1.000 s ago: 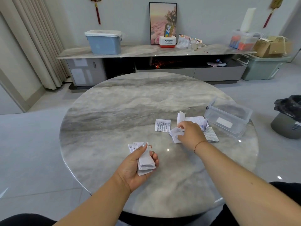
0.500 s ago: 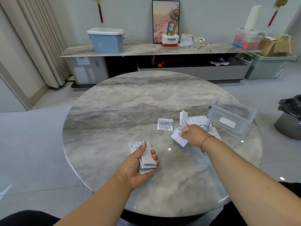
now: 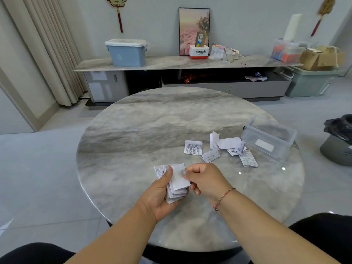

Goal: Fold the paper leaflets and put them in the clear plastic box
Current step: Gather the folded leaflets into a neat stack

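My left hand (image 3: 160,195) grips a stack of folded white leaflets (image 3: 178,189) above the near part of the round marble table (image 3: 133,134). My right hand (image 3: 205,178) pinches the top leaflet (image 3: 179,178) of that stack with thumb and forefinger. Several more leaflets lie loose on the table: one printed leaflet (image 3: 193,148) flat in the middle, a small leaflet (image 3: 211,155) beside it, and a jumble of leaflets (image 3: 231,144) against the clear plastic box (image 3: 268,143), which lies tipped at the table's right edge.
A long marble sideboard (image 3: 171,62) runs behind the table with a blue lidded bin (image 3: 126,52), a framed picture and small boxes. A bin with a black bag (image 3: 339,141) stands on the floor to the right.
My right hand lifted a leaflet from the pile near the box and brought it left and toward me onto the stack in my left hand. The left hand stayed put.
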The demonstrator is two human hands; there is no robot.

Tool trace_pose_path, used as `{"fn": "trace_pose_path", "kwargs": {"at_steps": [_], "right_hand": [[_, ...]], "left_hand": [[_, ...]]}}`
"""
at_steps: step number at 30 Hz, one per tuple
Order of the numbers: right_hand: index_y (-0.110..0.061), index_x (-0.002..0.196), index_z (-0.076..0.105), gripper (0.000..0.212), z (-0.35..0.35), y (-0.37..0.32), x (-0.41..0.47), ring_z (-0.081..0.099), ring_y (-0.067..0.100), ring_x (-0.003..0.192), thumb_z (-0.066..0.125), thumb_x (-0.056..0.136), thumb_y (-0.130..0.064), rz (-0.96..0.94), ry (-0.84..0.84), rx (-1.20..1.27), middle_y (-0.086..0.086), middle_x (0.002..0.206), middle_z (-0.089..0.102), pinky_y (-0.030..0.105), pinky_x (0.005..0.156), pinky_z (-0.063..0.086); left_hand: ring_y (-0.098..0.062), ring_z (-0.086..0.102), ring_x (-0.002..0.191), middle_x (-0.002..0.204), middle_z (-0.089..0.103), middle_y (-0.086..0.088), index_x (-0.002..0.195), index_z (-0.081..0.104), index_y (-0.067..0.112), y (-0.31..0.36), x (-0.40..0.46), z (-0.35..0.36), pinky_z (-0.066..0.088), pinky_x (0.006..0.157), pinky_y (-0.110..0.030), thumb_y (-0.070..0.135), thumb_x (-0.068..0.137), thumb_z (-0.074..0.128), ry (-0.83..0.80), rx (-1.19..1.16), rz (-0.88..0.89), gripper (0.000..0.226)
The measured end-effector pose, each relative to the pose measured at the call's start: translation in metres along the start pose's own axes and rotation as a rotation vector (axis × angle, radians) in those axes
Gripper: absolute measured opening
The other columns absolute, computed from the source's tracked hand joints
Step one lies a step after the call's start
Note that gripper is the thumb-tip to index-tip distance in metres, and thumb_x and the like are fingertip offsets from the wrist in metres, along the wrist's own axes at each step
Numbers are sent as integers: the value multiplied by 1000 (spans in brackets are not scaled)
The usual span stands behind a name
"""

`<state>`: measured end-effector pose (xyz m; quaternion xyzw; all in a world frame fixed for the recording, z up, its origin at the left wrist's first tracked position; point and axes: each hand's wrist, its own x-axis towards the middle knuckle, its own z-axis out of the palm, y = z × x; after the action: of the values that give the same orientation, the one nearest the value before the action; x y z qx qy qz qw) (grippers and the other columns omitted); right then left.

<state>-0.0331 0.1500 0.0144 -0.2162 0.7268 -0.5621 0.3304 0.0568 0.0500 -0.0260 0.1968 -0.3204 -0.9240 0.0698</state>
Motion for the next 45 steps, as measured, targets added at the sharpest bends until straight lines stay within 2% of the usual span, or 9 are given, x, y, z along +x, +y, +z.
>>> {"fn": "trace_pose_path", "kwargs": {"at_steps": [11,15,18,21,24,28,33,39,45], "right_hand": [[-9,62,59,28,9,11,8,39,8,52,57,90,-12,-102,-16,-376,-3,55,44,21,51,33],[-16,101,66,22,-14,-5,28,50,3,57,50,89,-5,-31,16,-324,-6,72,56,16,53,38],[-19,117,59,36,-62,-2,73,56,22,97,50,85,-4,-157,241,-806,6,109,59,27,78,43],[-29,135,44,59,-91,8,108,41,26,119,48,83,-1,-118,44,-1247,4,127,49,36,92,42],[-36,121,51,48,-95,17,126,48,27,110,54,81,-9,-113,-75,-1403,6,115,53,31,79,40],[-16,94,65,19,-94,16,128,56,24,100,70,78,-24,-63,-17,-1450,6,101,62,30,75,47],[-25,58,48,32,-91,6,99,51,17,70,62,85,-19,-7,48,-1050,0,69,54,24,57,36],[-7,71,62,19,-22,-9,14,39,4,30,59,89,-3,67,-16,24,1,44,50,14,33,33],[-6,72,65,13,13,2,-10,40,9,31,68,84,-10,67,135,120,-2,40,53,18,36,36]], "left_hand": [[-25,57,67,74,61,-17,84,63,0,-4,1,4,43,65,-31,12,73,60,160,-21,5,16],[-23,57,62,75,60,-13,95,58,4,0,4,2,49,52,-26,7,73,52,163,-147,-49,23],[-25,62,65,78,62,-14,98,58,4,2,4,-1,52,55,-27,5,74,49,149,-187,-55,26],[-27,64,65,78,62,-15,99,58,4,3,4,-5,56,63,-33,5,76,48,145,-194,-62,25],[-24,58,60,75,58,-12,97,58,5,6,3,-6,56,64,-33,6,79,49,133,-197,-77,20],[-23,58,60,74,57,-11,97,59,5,5,3,-7,56,61,-33,14,80,57,136,-166,-79,19],[-23,60,67,75,58,-10,96,60,6,4,2,-9,57,69,-36,27,78,66,151,-165,-89,28],[-23,62,70,85,65,-15,102,61,2,4,-2,-1,57,68,-33,39,78,59,85,-146,1,44],[-28,64,71,81,64,-20,96,62,0,2,-3,1,47,80,-38,48,80,54,25,-42,58,51]]}}
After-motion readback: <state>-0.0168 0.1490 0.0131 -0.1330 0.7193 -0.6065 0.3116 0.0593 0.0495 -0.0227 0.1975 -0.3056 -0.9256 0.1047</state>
